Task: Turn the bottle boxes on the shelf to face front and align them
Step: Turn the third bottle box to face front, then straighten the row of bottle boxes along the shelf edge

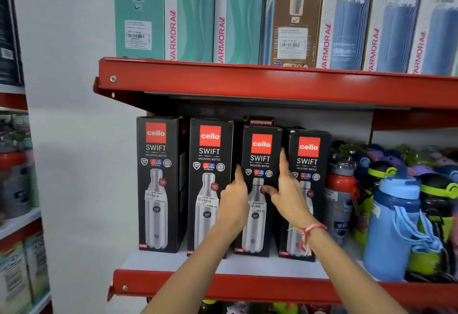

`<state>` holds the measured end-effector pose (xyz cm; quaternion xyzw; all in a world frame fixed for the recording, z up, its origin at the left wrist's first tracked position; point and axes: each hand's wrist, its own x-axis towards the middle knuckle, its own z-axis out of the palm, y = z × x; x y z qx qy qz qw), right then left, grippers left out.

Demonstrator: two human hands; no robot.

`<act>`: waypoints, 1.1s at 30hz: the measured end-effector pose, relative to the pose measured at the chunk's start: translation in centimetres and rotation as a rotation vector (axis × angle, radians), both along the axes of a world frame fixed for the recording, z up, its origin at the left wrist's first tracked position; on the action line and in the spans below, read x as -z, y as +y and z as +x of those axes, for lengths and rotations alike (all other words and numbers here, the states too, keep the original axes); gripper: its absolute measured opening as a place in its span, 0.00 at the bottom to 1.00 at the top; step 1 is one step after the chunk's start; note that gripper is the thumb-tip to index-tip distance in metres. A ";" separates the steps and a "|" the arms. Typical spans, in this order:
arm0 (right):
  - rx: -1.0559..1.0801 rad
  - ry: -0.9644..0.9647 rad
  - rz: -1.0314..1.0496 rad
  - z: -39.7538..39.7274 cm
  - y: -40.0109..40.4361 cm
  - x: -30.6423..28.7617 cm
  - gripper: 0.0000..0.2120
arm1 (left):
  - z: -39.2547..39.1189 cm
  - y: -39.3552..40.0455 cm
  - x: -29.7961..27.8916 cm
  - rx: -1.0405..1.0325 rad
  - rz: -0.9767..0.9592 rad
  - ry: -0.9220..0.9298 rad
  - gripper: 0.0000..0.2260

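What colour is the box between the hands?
Black box, with a red square; head view.

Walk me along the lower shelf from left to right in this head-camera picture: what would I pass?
First black bottle box → second black box → left hand → third black box → right hand → fourth black box → red and grey bottle → blue bottle → black and green bottle.
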<state>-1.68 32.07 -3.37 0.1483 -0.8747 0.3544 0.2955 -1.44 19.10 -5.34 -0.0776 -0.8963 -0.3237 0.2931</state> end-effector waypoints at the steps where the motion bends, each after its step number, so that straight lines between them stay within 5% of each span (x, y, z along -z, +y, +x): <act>1: 0.010 0.004 0.015 0.1 -0.1 -0.1 0.50 | 0.2 -0.1 0.2 0.013 -0.004 -0.014 0.37; 5: 0.120 0.092 0.001 1.8 -1.6 -1.1 0.47 | 1.1 -0.9 0.1 0.040 -0.026 -0.043 0.36; 9: 0.241 0.344 -0.020 3.9 -4.7 -1.8 0.36 | 3.8 -3.7 -0.5 0.126 0.038 0.201 0.24; 11: 0.135 0.410 -0.083 4.7 -7.1 -1.7 0.30 | 5.0 -6.3 -0.2 0.133 0.136 0.365 0.18; 14: -0.194 0.255 -0.188 5.8 -11.4 0.1 0.20 | 5.8 -10.9 1.2 0.045 0.344 0.468 0.14; 18: -0.340 -0.098 -0.161 6.2 -17.3 4.3 0.24 | 5.7 -16.5 3.9 -0.123 0.522 0.302 0.20; 22: -0.294 -0.340 -0.152 5.6 -21.6 6.6 0.32 | 4.8 -19.8 5.5 0.040 0.598 0.032 0.28; 26: -0.212 -0.326 -0.165 4.9 -22.8 7.0 0.33 | 5.2 -21.2 5.8 0.150 0.577 -0.126 0.26; 33: -0.248 -0.241 -0.167 7.6 -21.7 7.7 0.32 | 7.8 -23.1 6.6 0.209 0.567 -0.112 0.21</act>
